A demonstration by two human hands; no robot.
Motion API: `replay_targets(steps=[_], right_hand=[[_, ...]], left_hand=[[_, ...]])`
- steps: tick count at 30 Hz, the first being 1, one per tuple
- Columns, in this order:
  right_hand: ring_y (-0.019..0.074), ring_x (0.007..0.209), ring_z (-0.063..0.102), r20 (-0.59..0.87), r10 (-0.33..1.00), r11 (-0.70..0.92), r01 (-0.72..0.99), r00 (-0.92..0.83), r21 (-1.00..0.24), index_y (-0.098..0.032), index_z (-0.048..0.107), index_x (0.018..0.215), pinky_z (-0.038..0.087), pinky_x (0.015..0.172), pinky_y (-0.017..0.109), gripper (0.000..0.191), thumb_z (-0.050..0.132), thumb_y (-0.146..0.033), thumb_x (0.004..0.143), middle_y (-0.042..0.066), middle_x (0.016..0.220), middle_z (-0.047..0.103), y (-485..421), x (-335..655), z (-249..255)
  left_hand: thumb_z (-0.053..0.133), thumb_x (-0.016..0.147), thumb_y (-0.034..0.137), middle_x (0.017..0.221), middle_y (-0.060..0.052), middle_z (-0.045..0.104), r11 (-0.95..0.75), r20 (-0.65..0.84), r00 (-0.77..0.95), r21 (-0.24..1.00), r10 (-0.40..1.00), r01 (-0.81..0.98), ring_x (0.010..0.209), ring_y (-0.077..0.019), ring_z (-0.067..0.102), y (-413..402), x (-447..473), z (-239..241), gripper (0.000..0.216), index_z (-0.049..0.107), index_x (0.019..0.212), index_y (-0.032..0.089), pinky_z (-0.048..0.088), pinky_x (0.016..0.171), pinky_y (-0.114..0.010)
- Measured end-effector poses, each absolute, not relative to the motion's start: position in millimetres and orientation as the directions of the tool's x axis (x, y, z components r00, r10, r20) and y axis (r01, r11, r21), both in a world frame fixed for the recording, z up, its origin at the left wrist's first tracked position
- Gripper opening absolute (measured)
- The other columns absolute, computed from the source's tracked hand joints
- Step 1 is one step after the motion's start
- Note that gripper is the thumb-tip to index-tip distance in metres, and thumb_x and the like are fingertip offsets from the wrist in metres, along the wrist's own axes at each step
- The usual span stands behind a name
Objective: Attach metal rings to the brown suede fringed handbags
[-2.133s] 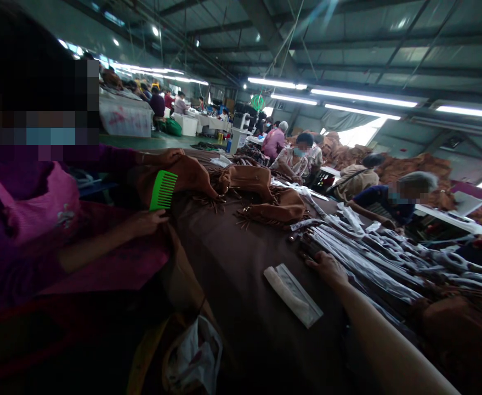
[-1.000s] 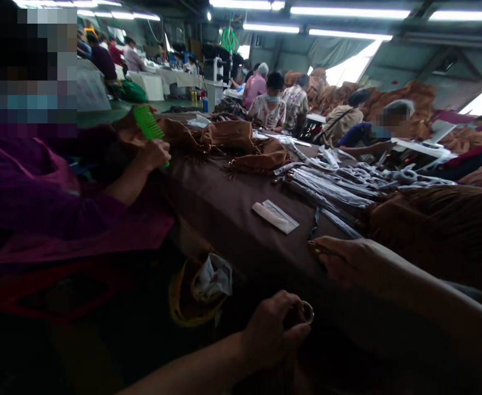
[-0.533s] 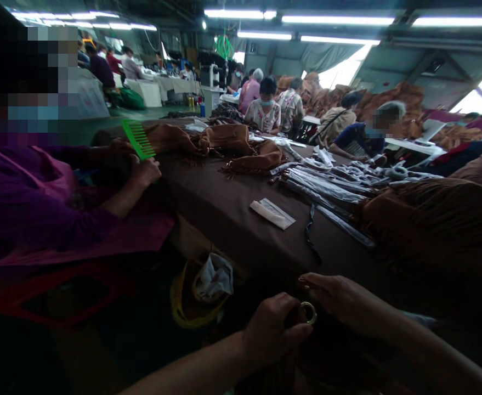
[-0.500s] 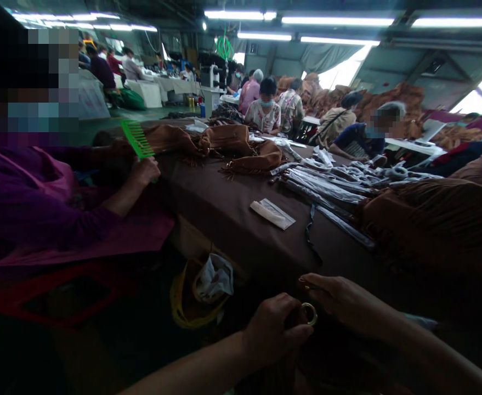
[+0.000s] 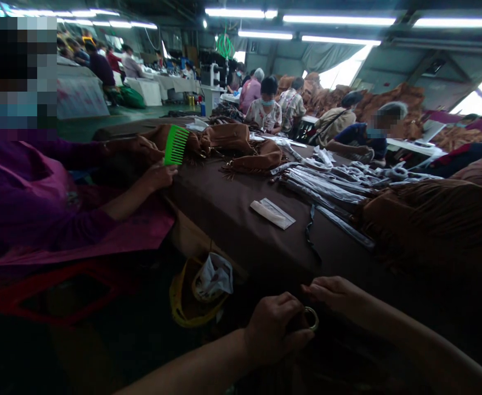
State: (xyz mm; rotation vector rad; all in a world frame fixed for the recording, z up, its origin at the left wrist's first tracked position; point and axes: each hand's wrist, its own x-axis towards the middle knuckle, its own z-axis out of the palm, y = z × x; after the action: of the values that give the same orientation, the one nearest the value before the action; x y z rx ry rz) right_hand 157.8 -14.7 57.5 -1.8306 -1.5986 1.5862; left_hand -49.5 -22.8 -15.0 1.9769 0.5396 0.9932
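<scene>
My left hand [image 5: 276, 326] is closed, with a gold-coloured metal ring [image 5: 315, 318] held at the thumb and fingertips. Just beyond it, my right hand [image 5: 337, 293] is pinched shut; a small reddish-brown tip [image 5: 305, 288] shows at its fingers, too dark to name. Whatever hangs below both hands is lost in shadow. Ahead on the brown-covered table [image 5: 224, 203] lie a clear plastic packet [image 5: 272, 213] and a dark twisted cord [image 5: 308, 233].
At left, a co-worker in purple holds a green comb [image 5: 175, 145] near brown fringed bags [image 5: 226, 138]. White-wrapped straps [image 5: 327, 184] lie across the table, with a brown fringed pile [image 5: 434, 214] at right. A yellow basket [image 5: 177, 302] stands below the table edge.
The co-worker's green comb has moved right and tilted the other way. My right hand has shifted slightly, and the gold-coloured piece at its fingertips no longer shows. My left hand is nearly still.
</scene>
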Motion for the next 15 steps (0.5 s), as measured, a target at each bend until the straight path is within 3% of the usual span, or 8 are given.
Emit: replay_targets(steps=[4,7,11,15], right_hand=[[0.0077,0.048,0.038,-0.585,0.774,-0.34,0.62,-0.243,-0.707,-0.018,0.047,0.068,0.03,0.045,0.021,0.052,0.053,-0.069,0.079,-0.005,0.059,0.042,-16.3,159.9,57.2],[0.0065,0.044,0.033,-0.62,0.748,-0.362,0.636,-0.239,-0.682,-0.018,0.049,0.067,0.024,0.042,0.021,0.053,0.053,-0.07,0.076,-0.006,0.054,0.04,-16.4,156.7,58.7],[0.0056,0.044,0.028,-0.665,0.717,-0.413,0.641,-0.208,-0.647,-0.016,0.055,0.065,0.019,0.043,0.021,0.037,0.067,-0.05,0.069,-0.007,0.05,0.037,-20.3,148.1,60.6],[0.0059,0.04,0.026,-0.611,0.762,-0.425,0.547,-0.213,-0.721,-0.018,0.049,0.058,0.021,0.042,0.022,0.039,0.058,-0.053,0.072,-0.007,0.044,0.036,-26.5,144.1,51.9]], left_hand=[[0.055,0.086,0.044,0.086,-0.007,0.062,-0.58,0.44,0.607,0.814,0.662,0.043,0.076,-0.0165,0.059,-22.8,-49.9,-18.3,0.029,0.06,0.093,0.016,0.046,0.071,-0.026],[0.055,0.087,0.044,0.088,-0.008,0.063,-0.59,0.447,0.613,0.807,0.652,0.039,0.079,-0.0175,0.061,-22.8,-50.5,-21.8,0.03,0.06,0.097,0.016,0.046,0.073,-0.026],[0.057,0.086,0.043,0.091,-0.008,0.064,-0.584,0.439,0.638,0.811,0.633,0.021,0.083,-0.0185,0.061,-19.8,-50.6,-22.8,0.031,0.06,0.101,0.016,0.046,0.075,-0.028],[0.066,0.08,0.034,0.091,-0.006,0.065,-0.45,0.274,0.615,0.881,0.739,0.148,0.082,-0.019,0.061,-22.2,-47.8,-15.0,0.028,0.058,0.101,0.016,0.045,0.073,-0.027]])
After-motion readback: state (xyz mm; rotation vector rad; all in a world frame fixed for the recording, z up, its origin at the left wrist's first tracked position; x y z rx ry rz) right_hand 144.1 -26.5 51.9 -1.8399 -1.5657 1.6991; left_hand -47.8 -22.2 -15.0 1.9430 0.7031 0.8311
